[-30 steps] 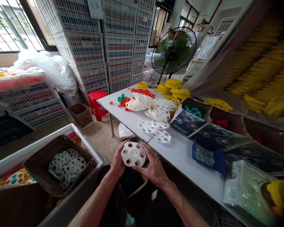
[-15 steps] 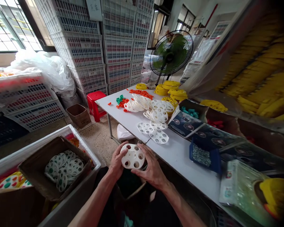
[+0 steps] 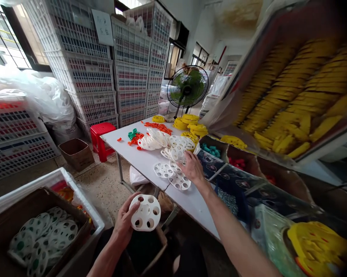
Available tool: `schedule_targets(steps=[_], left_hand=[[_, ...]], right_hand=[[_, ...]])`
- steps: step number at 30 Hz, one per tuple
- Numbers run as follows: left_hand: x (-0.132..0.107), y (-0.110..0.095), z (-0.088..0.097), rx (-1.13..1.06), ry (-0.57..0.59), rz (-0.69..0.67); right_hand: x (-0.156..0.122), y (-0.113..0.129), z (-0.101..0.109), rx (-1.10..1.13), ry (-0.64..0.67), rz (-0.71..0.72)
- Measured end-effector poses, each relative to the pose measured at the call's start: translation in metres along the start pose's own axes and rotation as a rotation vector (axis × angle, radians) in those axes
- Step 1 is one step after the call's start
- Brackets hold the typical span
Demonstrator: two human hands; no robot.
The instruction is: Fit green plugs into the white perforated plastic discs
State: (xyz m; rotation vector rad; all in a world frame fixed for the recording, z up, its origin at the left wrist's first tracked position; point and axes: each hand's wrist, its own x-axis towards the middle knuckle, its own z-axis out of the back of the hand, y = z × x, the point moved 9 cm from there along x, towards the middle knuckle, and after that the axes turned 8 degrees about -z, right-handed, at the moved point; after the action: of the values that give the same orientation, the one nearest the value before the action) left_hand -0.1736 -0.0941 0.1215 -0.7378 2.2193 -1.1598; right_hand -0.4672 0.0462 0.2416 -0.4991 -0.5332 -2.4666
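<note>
My left hand (image 3: 124, 215) grips a white plastic disc (image 3: 145, 209) with round holes, thumb on its face, held over my lap. My right hand (image 3: 192, 167) reaches over the table to a heap of similar white discs, its fingers and thumb closed at the edge of one disc (image 3: 177, 153). Part of that grip is hidden behind the hand. Two more white discs (image 3: 163, 170) lie flat at the near side of the heap. Beside it are white discs standing in a leaning row (image 3: 152, 141).
Orange pieces (image 3: 159, 127), green pieces (image 3: 132, 134) and yellow discs (image 3: 187, 119) lie on the table (image 3: 127, 159). Along its right side stand partitioned boxes (image 3: 211, 163) and a blue tray of screws (image 3: 228, 200). At lower left, a cardboard box (image 3: 78, 219) holds white discs.
My right hand has left the disc held over my lap and moved forward to the heap on the table. My left hand keeps that disc alone, now lower and further left in view.
</note>
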Motion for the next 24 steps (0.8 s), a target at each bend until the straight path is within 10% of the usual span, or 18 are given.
schedule_targets(steps=[24], left_hand=[[0.006, 0.012, 0.016, -0.007, 0.000, 0.127]], right_hand=[[0.055, 0.004, -0.035, -0.144, 0.155, -0.166]])
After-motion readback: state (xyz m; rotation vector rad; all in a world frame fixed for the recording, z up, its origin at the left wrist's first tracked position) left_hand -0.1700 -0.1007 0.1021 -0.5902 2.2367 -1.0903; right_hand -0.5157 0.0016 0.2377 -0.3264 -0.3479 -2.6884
